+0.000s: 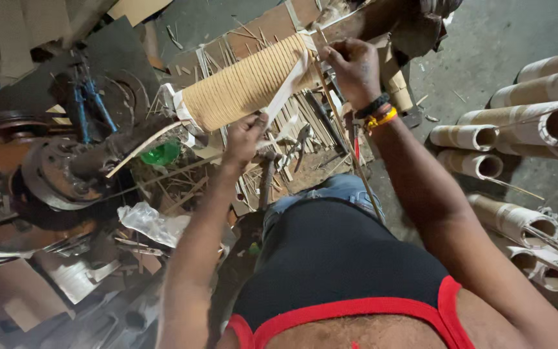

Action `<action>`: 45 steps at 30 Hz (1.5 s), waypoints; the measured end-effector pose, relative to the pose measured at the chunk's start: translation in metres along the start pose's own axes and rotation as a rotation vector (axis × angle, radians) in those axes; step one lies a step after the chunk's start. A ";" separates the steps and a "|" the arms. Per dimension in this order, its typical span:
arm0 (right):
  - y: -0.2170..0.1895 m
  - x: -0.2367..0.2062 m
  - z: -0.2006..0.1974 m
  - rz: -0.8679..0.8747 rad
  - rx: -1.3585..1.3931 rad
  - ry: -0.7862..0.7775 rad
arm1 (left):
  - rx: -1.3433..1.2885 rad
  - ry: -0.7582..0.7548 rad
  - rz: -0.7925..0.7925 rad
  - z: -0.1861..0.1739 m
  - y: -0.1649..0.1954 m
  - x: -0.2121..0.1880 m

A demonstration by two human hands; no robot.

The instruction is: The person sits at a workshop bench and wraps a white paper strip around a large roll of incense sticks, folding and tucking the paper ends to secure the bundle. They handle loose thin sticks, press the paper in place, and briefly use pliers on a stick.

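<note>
A thick roll [243, 84] wound with thin pale bamboo strips lies across a wooden frame in front of me. My left hand [245, 137] grips the lower end of a flat white strip [287, 87] that runs up over the roll. At the roll's right end my right hand [354, 68], with black and yellow bands at the wrist, pinches a long thin bamboo stick [347, 139] that slants down past my knee.
Several wrapped bamboo tubes [524, 123] lie stacked on the concrete floor at right. Rusty machine wheels [53, 174], a blue tool [88, 97], a green object [161, 154] and crumpled plastic [153, 223] crowd the left. Loose sticks and pliers [301, 139] lie under the roll.
</note>
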State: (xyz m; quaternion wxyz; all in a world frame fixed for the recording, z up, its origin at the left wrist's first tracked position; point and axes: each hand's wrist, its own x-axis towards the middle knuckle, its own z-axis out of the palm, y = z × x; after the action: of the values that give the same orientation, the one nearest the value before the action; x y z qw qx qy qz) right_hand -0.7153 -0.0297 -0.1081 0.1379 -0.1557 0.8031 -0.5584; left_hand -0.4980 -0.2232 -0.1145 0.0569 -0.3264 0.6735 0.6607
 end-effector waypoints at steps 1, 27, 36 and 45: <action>-0.003 0.001 0.002 -0.010 0.047 0.003 | 0.073 -0.024 0.041 -0.005 0.007 -0.005; -0.002 -0.056 0.012 0.184 0.592 -0.046 | 0.240 0.040 0.184 0.005 0.072 -0.057; 0.002 -0.053 0.009 0.179 0.545 -0.018 | 0.289 0.071 0.185 0.008 0.080 -0.066; -0.002 -0.055 0.013 0.199 0.563 -0.005 | 0.267 0.064 0.102 0.011 0.078 -0.068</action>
State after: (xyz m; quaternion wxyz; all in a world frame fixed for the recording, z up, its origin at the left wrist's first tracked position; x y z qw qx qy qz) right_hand -0.6597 -0.0188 -0.1083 0.2315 -0.0334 0.6277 -0.7425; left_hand -0.4889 -0.1951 -0.0151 0.0446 -0.3021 0.7727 0.5565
